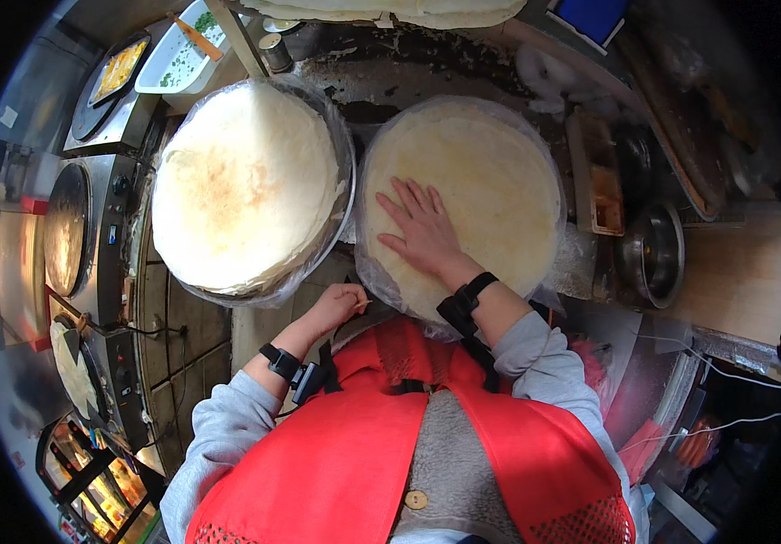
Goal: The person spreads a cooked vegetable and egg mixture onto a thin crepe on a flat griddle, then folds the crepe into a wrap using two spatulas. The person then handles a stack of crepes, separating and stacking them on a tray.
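Note:
Two big round stacks of thin pale crepes stand side by side before me, both lined with clear plastic. My right hand (426, 231) lies flat on the right crepe stack (490, 172), palm down with its fingers spread. Closed loosely, my left hand (336, 306) hovers near my apron, in front of the gap between the stacks. A thin pale bit shows at its fingertips, too small to name. The left crepe stack (236, 181) is browned in the middle and rests on a round tray with a pale rim. Clear plastic wrap (386, 286) bunches along the right stack's near edge.
Round griddles (67, 231) line the left side, one bearing a folded crepe (73, 367). A white tub (182, 59) with chopped greens sits at the back left. On the right are a divided container (606, 186), a metal bowl (655, 254) and a wooden board (735, 281).

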`<state>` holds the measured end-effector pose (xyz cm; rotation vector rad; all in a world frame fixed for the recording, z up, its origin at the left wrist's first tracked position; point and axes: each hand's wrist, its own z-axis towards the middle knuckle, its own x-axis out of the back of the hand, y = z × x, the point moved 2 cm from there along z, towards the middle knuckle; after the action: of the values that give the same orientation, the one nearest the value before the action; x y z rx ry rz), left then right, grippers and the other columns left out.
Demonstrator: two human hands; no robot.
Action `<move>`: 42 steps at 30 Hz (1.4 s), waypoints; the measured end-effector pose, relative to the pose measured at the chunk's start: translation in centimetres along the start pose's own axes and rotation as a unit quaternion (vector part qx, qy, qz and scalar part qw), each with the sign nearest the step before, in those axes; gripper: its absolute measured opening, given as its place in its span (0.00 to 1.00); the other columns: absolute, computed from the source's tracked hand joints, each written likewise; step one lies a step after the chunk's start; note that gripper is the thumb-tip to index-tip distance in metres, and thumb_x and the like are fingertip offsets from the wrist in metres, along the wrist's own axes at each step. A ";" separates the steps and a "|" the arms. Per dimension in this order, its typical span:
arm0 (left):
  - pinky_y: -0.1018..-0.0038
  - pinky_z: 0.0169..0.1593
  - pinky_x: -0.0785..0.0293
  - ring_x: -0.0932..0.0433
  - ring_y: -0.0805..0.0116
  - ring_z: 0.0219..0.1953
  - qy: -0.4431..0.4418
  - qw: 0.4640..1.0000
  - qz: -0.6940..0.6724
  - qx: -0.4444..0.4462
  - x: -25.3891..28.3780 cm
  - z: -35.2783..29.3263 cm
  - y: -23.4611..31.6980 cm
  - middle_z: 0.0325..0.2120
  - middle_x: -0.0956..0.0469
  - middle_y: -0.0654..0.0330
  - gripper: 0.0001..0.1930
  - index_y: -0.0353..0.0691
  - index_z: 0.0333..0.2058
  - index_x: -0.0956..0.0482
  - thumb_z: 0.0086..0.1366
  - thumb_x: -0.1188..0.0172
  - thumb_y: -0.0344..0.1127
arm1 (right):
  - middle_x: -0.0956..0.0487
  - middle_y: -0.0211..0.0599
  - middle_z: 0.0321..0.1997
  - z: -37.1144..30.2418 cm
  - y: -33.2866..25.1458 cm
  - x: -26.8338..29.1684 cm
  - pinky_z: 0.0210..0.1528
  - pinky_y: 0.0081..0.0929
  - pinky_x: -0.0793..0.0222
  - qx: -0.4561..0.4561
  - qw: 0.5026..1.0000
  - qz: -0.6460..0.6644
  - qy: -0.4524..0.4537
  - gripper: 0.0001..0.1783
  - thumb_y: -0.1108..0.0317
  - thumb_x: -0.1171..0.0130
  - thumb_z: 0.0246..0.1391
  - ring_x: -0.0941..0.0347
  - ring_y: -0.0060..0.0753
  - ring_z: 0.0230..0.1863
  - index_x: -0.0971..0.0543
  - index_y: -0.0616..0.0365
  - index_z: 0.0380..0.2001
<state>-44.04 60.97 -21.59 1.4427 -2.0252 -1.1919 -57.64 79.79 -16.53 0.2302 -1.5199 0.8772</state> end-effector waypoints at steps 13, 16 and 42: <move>0.80 0.21 0.42 0.38 0.80 0.19 0.232 0.970 -0.041 -0.055 -1.0 0.8 4.6 0.17 0.35 0.71 0.11 0.40 0.28 0.27 0.62 0.40 0.41 | 0.41 0.50 0.66 -10.2 3.2 3.7 0.67 0.44 0.50 -0.110 0.992 0.052 0.040 0.27 0.68 0.41 0.49 0.48 0.55 0.67 0.30 0.58 0.55; 0.80 0.20 0.43 0.36 0.80 0.19 0.237 0.968 0.005 -0.087 -1.2 2.8 5.7 0.17 0.31 0.70 0.12 0.37 0.30 0.22 0.61 0.39 0.41 | 0.41 0.49 0.66 -12.3 4.7 5.1 0.66 0.44 0.49 -0.175 0.982 0.039 0.065 0.28 0.68 0.41 0.50 0.47 0.55 0.67 0.30 0.56 0.56; 0.73 0.26 0.32 0.28 0.72 0.34 -0.056 0.918 0.284 0.270 9.0 -8.0 -10.0 0.52 0.29 0.58 0.22 0.34 0.44 0.24 0.65 0.50 0.49 | 0.25 0.43 0.42 -18.6 13.3 7.5 0.42 0.35 0.31 -0.439 0.849 0.123 0.267 0.14 0.75 0.45 0.52 0.28 0.39 0.40 0.25 0.59 0.44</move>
<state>-36.20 48.47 -26.55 0.8621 -2.7315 -0.4962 -52.99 103.37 -16.52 -0.8360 -1.2766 0.3065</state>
